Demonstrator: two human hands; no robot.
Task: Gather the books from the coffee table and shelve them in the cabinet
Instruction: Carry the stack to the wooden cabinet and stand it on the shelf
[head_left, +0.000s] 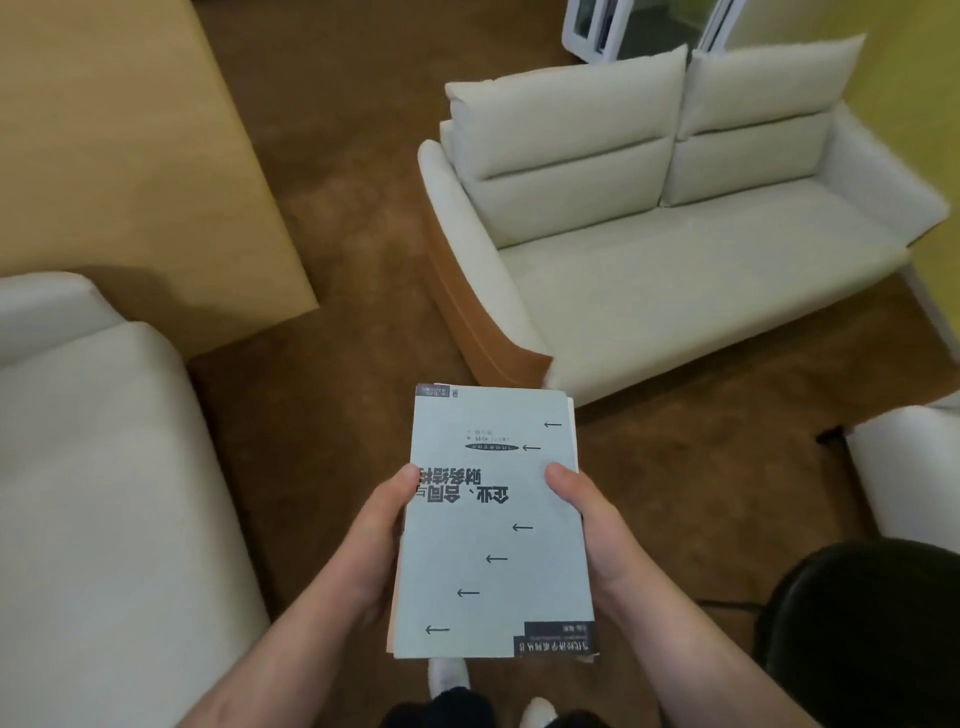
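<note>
Grey book stack (496, 566); left hand (375, 540), right hand (592, 535)

Both forearms reach forward from the near edge. The left hand (375, 540) and right hand (589, 535) grip the books (483, 571) by opposite sides, thumbs lying on top, fingers hidden beneath

free: carpet lane (358, 291) ahead | blocked: sofa (675, 270) right, armchair (104, 493) left, wooden unit (130, 156) far-left

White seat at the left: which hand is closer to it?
Left. The left hand grips the book stack's left edge, on the white seat's side; the right hand grips the opposite edge, farther away.
</note>
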